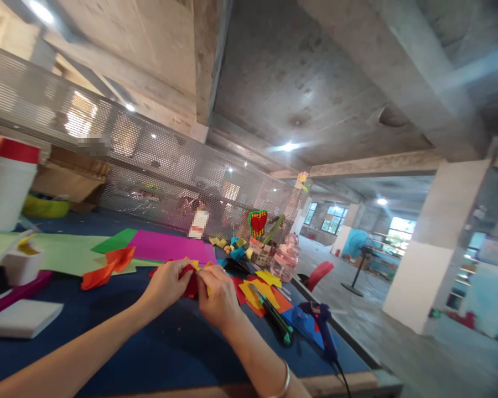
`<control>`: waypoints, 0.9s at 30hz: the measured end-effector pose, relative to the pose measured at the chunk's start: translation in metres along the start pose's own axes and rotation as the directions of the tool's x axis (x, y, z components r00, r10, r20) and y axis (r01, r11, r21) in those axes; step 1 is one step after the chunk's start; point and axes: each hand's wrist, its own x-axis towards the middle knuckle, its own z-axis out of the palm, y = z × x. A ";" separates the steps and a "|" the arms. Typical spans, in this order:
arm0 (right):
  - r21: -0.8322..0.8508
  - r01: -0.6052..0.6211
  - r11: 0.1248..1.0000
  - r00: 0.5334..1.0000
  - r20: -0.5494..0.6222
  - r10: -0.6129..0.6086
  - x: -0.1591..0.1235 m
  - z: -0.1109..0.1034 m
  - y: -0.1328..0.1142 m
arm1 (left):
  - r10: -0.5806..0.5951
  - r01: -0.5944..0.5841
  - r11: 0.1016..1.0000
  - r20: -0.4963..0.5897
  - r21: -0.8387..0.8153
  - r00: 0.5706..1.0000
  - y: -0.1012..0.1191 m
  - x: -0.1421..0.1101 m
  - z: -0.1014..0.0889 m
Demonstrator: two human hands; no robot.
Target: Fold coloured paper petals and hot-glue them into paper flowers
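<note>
My left hand (166,283) and my right hand (219,298) meet over the dark blue table (166,342). Both pinch a small piece of red paper (190,282) held between them, with a bit of yellow paper showing at its edges. Their fingers are curled closed on it. A bangle sits on my right wrist. Loose yellow, red and blue paper pieces (260,292) lie just right of my right hand.
A magenta sheet (170,247), green sheets and an orange folded paper (108,266) lie behind my hands. A blue glue gun (324,326) and a green-handled tool (279,320) lie at the right edge. A pink jar (285,262), a white block (20,319) and a white container stand around.
</note>
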 end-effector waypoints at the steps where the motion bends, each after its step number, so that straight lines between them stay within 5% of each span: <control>1: 0.063 -0.046 0.997 0.999 -0.006 0.047 0.000 0.000 0.001 | 0.006 -0.006 1.000 0.004 0.013 1.000 0.001 -0.001 0.000; 4: 0.369 -0.286 0.884 0.953 0.013 0.303 0.001 0.000 0.005 | 0.036 -0.037 0.999 0.028 0.023 0.999 0.006 -0.004 -0.003; 7: 0.664 -0.474 0.579 0.839 0.143 0.525 0.002 0.002 0.011 | 0.066 -0.066 0.998 0.053 0.002 0.996 0.012 -0.006 -0.004; 10: 0.750 -0.555 0.360 0.765 0.291 0.574 0.002 0.002 0.014 | 0.080 -0.081 0.996 0.054 0.024 0.995 0.014 -0.007 -0.003; 14: 0.739 -0.614 0.278 0.729 0.396 0.559 0.002 -0.001 0.015 | 0.090 -0.094 0.992 0.055 0.079 0.994 0.011 -0.008 -0.001; 17: 0.673 -0.654 0.345 0.728 0.436 0.530 0.001 -0.002 0.017 | 0.080 -0.086 0.990 0.056 0.111 0.995 0.010 -0.009 -0.001; 19: 0.576 -0.642 0.506 0.763 0.419 0.492 -0.001 -0.002 0.019 | 0.073 -0.079 0.989 0.054 0.123 0.996 0.011 -0.010 -0.001; 23: 0.308 -0.419 0.854 0.902 0.250 0.352 -0.003 0.001 0.018 | 0.052 -0.059 0.991 0.055 0.124 0.997 0.012 -0.010 -0.002; 27: -0.007 -0.161 0.987 0.979 0.123 0.161 -0.004 0.004 0.010 | 0.043 -0.048 0.993 0.052 0.108 0.998 0.013 -0.009 -0.003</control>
